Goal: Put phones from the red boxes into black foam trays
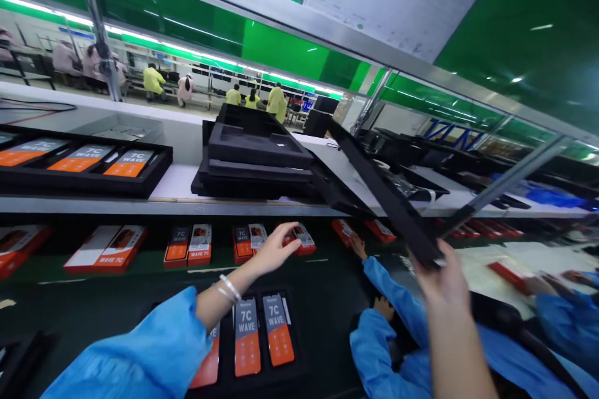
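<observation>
My left hand (274, 250) reaches forward over the dark conveyor belt (116, 305) and closes its fingers on a red and white phone box (303, 238). My right hand (440, 280) is raised at the right and grips the near end of a long black tray (384, 193), which tilts up and away toward the shelf. Below my left arm lies a black tray (299, 368) holding orange "7C WAVE" phones (246, 336).
More phone boxes (187, 244) lie in a row on the belt. A shelf (178, 184) above carries a stack of black trays (257, 149) and a filled tray (79, 162). A co-worker's blue sleeve (388, 330) reaches in at the right. People work in the background.
</observation>
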Demonstrator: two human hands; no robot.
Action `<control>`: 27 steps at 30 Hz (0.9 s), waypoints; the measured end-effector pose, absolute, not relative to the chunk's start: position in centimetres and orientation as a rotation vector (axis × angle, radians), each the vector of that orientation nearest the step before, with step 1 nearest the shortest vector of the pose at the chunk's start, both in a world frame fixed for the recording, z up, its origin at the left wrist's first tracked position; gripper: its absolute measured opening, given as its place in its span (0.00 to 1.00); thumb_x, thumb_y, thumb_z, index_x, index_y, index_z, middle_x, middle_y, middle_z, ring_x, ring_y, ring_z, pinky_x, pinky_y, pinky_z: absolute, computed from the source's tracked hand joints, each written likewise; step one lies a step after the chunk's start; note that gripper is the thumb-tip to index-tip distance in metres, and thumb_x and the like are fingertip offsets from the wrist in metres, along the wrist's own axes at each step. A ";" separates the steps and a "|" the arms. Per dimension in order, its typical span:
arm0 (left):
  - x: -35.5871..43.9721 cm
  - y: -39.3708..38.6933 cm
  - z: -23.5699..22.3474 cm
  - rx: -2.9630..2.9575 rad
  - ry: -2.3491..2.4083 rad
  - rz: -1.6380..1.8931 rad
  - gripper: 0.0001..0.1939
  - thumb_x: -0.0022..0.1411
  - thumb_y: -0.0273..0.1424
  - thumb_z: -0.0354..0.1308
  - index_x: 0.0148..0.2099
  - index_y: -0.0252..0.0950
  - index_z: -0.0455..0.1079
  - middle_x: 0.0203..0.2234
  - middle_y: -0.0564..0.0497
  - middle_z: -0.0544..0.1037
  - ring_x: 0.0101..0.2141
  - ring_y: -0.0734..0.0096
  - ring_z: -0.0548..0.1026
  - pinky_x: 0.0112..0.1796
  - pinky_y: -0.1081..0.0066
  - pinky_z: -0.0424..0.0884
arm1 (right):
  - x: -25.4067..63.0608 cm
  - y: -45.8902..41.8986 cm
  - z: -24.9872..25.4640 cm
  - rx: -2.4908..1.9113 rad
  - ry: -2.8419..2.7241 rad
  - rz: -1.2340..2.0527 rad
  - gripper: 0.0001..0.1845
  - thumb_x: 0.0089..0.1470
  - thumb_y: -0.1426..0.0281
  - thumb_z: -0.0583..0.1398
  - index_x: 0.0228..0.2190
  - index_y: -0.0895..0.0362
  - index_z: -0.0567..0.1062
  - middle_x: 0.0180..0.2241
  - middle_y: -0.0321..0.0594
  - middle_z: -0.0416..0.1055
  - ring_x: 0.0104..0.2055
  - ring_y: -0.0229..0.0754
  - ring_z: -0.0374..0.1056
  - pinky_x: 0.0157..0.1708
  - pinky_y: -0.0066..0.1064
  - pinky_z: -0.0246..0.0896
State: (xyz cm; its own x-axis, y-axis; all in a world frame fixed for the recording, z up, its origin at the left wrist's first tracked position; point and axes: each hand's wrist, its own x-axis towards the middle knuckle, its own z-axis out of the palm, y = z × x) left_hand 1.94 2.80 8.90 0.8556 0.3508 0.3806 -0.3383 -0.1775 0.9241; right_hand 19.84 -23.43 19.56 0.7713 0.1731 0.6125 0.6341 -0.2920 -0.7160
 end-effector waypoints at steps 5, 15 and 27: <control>9.2 3.1 10.6 1.950 0.289 0.924 0.29 0.61 0.35 0.52 0.62 0.32 0.53 0.62 0.37 0.53 0.63 0.60 0.49 0.61 0.59 0.49 | 26.1 -17.1 19.4 -2.165 -0.990 -0.087 0.36 0.50 0.50 0.56 0.56 0.54 0.59 0.25 0.38 0.67 0.27 0.44 0.67 0.29 0.38 0.65; 17.4 5.6 13.8 1.818 0.715 1.061 0.34 0.59 0.45 0.55 0.61 0.32 0.54 0.58 0.34 0.62 0.60 0.51 0.58 0.57 0.57 0.53 | 30.4 -14.4 15.9 -2.335 -1.390 -1.250 0.29 0.50 0.64 0.59 0.52 0.60 0.62 0.44 0.52 0.67 0.47 0.54 0.62 0.50 0.46 0.51; 22.9 4.1 13.9 1.542 0.733 0.905 0.25 0.65 0.32 0.46 0.63 0.33 0.49 0.57 0.40 0.66 0.58 0.60 0.62 0.56 0.61 0.57 | 31.8 -9.1 22.8 -2.157 -1.349 -1.546 0.32 0.46 0.60 0.63 0.50 0.61 0.64 0.39 0.51 0.67 0.41 0.54 0.61 0.42 0.41 0.50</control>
